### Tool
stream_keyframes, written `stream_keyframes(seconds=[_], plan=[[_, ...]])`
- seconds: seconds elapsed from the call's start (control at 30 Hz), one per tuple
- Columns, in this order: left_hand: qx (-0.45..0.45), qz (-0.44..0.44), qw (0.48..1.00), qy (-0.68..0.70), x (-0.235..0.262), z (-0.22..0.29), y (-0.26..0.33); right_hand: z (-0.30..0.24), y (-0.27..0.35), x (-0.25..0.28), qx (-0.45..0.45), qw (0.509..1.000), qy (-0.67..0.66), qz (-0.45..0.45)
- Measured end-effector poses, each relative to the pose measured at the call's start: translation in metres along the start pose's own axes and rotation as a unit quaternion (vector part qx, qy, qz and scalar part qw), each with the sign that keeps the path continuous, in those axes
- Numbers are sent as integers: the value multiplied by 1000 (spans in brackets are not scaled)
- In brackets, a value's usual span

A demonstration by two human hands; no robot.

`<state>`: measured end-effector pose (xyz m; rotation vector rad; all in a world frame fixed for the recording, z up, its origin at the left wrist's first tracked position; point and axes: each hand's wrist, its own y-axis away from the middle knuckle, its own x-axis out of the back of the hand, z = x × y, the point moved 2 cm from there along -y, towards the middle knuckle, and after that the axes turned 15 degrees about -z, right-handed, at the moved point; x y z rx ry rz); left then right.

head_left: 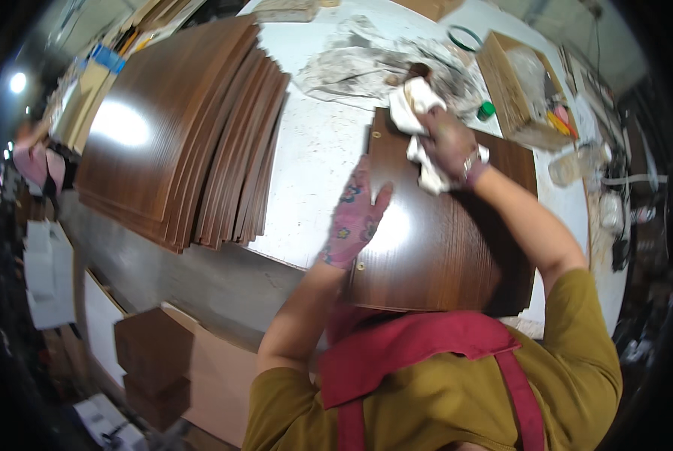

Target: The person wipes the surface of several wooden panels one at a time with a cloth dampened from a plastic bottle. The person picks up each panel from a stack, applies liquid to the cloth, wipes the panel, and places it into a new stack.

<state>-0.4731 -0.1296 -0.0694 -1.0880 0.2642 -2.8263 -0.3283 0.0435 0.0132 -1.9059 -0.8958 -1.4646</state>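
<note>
A dark brown wood-grain panel (442,255) lies flat in front of me, with small round brass-coloured fittings along its left edge. My left hand (355,222), in a pink flower-patterned glove, rests at that left edge with its thumb spread from its fingers. Gripped in my gloved right hand (449,143) is a crumpled white cloth (413,105), which lies over the far part of the panel. Parts of the cloth hang out on both sides of the hand. A green cap (486,110) is just beyond the panel's far edge.
Several matching panels (179,113) lean in a fanned stack at the left of the white table (291,188). Stained cloth (344,68) lies behind. A wooden box (517,98) with small items and a clear plastic bottle (577,167) stand at the right. Another person (43,161) is at far left.
</note>
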Motion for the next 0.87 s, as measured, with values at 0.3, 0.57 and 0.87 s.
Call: stream_keyframes(seconds=[0.3, 0.57, 0.87], plan=[[53, -75, 993, 69, 15, 37, 110, 144, 202, -15, -217, 917, -313, 122], [159, -184, 928, 282, 24, 20, 156, 142, 335, 15, -386, 920, 29, 58], [200, -173, 879, 397, 5, 27, 135, 27, 443, -57, -292, 874, -387, -42]])
